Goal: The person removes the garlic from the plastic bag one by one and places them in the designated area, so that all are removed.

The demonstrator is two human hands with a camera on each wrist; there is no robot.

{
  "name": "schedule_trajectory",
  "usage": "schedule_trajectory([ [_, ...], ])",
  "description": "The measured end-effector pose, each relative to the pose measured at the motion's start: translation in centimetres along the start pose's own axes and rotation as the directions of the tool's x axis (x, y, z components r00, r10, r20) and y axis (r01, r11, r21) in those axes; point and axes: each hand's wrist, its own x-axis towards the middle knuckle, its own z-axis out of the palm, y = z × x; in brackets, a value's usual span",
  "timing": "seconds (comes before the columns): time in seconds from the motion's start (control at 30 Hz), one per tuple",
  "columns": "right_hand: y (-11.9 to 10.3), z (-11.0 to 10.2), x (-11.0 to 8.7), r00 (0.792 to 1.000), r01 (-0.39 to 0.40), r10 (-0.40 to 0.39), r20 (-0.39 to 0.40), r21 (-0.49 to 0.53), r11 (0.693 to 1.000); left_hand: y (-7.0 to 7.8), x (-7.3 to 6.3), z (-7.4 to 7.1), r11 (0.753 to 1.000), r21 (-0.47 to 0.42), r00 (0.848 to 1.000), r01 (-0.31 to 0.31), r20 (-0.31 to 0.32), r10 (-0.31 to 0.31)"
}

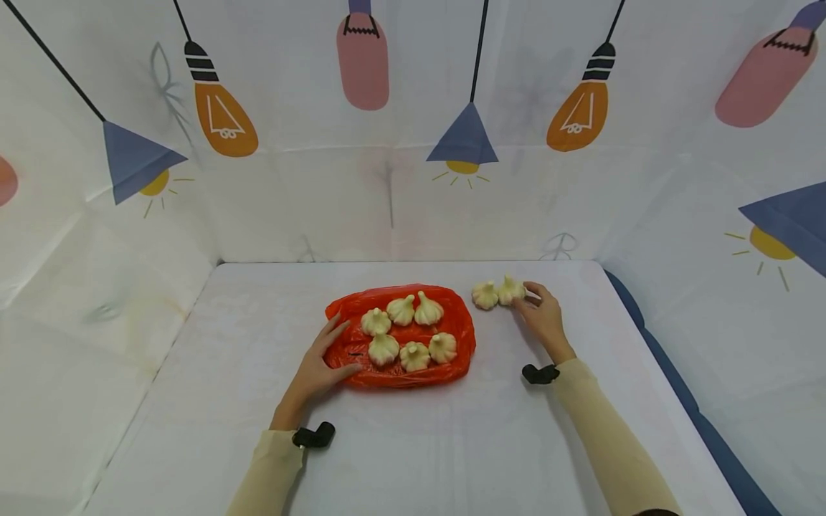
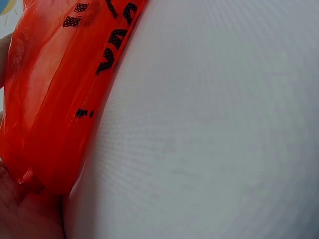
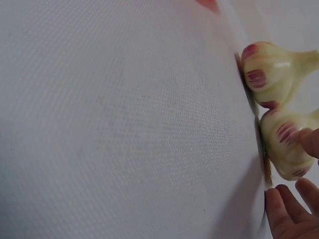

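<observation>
Several garlic bulbs [image 1: 415, 356] sit in two loose rows on a red plastic bag [image 1: 361, 376] spread on the table. My left hand [image 1: 316, 369] rests against the bag's left end, fingers spread and thumb at its front corner. Black print shows on the bag [image 2: 55, 124] in the left wrist view. Right of the bag, two more bulbs stand side by side, touching. My right hand [image 1: 544, 320] pinches the right-hand bulb [image 1: 510, 290], thumb on its near side; the left-hand bulb [image 1: 485, 294] is untouched. Purple streaks mark the pinched bulb [image 3: 286, 142] in the right wrist view.
A white cloth covers the table [image 1: 413, 444]. White curtains [image 1: 387, 201] printed with lamps and bulbs hang behind and at both sides. Each wrist bears a black strap mount, the left mount [image 1: 314, 435] near the table. Something dark blue [image 1: 684, 387] lies along the right table edge.
</observation>
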Motion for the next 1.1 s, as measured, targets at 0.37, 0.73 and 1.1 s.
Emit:
schedule_trajectory([
  [0.37, -0.8, 0.2, 0.1, 1.0, 0.016, -0.017, -0.024, -0.05, 0.999, 0.0, -0.1, -0.1, 1.0, -0.012, 1.0, 0.003, 0.002, -0.003],
  [0.73, -0.6, -0.1, -0.2, 1.0, -0.006, 0.006, -0.006, -0.071, 0.997, -0.1, 0.0, 0.0, 1.0, -0.016, 1.0, -0.012, 0.005, 0.012],
  [1.1, -2.4, -1.0, -0.7, 0.993, 0.116, -0.115, 0.017, -0.113, 0.987, 0.1, 0.0, -0.1, 1.0, -0.016, 1.0, -0.004, 0.012, 0.004],
])
